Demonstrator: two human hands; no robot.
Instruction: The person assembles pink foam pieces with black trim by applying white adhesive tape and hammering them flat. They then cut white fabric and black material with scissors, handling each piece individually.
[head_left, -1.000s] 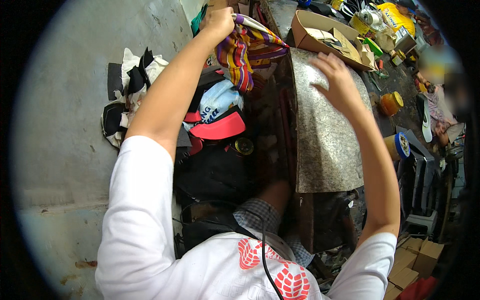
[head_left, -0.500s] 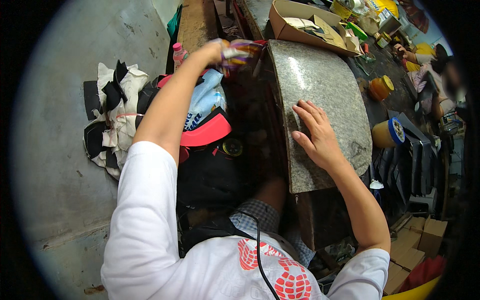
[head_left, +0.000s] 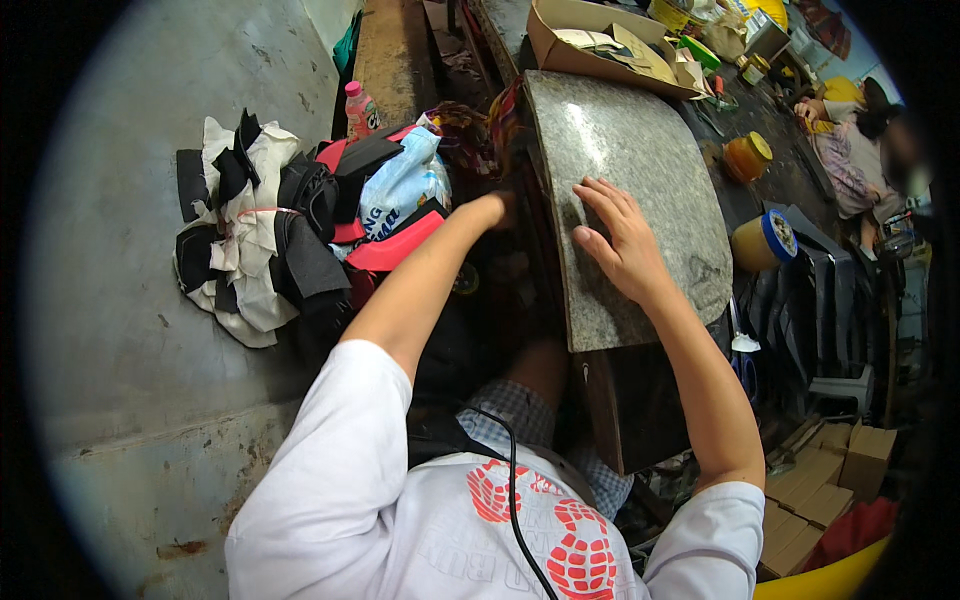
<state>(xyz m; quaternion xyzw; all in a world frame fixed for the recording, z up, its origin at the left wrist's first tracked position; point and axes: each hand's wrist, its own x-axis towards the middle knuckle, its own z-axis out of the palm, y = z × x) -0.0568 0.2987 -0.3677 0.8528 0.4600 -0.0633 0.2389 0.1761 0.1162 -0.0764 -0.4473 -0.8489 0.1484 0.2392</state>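
Note:
My right hand lies on a grey speckled stone slab, fingers stretched out and thumb apart, holding nothing. My left hand is low at the slab's left edge, over the dark gap beside it. Its fingers are lost in blur and shadow, so whether it holds anything is hidden. A patterned cloth in red, purple and yellow is farther off, by the slab's far left edge. Left of my left forearm lie a red curved piece and a light blue printed plastic bag.
At left sits a bundle of black and white pieces, with a pink-capped bottle beyond. A cardboard box borders the slab's far end. Right of it stand an orange jar and a blue-lidded jar. Another person sits far right.
My left hand has come back toward me and right, away from the patterned cloth it had at the far end. My right hand stays flat on the slab.

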